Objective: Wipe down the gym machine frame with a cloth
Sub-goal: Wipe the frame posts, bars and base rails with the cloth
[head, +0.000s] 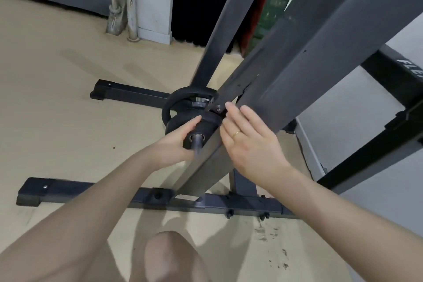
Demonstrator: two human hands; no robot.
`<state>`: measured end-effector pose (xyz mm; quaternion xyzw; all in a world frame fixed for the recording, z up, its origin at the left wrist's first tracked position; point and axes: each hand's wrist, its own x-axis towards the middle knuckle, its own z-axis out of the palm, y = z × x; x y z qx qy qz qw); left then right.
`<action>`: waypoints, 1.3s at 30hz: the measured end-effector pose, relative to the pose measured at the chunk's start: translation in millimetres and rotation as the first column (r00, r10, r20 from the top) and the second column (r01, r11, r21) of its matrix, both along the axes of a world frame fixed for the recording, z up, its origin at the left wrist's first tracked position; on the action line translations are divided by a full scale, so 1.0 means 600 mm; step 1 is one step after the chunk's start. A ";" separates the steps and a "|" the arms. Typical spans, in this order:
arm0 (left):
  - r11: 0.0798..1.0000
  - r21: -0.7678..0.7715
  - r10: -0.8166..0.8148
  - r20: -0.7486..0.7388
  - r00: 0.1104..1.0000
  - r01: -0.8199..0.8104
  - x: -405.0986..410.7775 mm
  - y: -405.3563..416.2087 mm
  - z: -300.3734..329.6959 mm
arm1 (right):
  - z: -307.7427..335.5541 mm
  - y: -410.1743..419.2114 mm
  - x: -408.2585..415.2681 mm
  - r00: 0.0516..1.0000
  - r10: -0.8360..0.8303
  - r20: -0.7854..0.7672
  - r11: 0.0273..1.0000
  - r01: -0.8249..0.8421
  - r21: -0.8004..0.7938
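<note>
A dark grey gym machine frame slants across a beige floor, its base bars bolted flat below. Black weight plates sit on a metal peg low on the frame. The person's left hand wraps around the nearest plate, fingers closed on its rim. The right hand, a gold ring on one finger, lies flat on the slanted beam, fingers straight and slightly apart. A bare knee shows below. No cloth is in view.
</note>
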<state>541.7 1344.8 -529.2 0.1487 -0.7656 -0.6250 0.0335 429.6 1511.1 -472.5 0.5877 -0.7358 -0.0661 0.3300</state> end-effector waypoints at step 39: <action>0.883 -0.408 -0.258 -0.005 0.966 0.233 -0.057 -0.046 -0.156 | -0.147 -0.051 0.107 0.948 -0.295 0.118 0.719 0.302 -0.626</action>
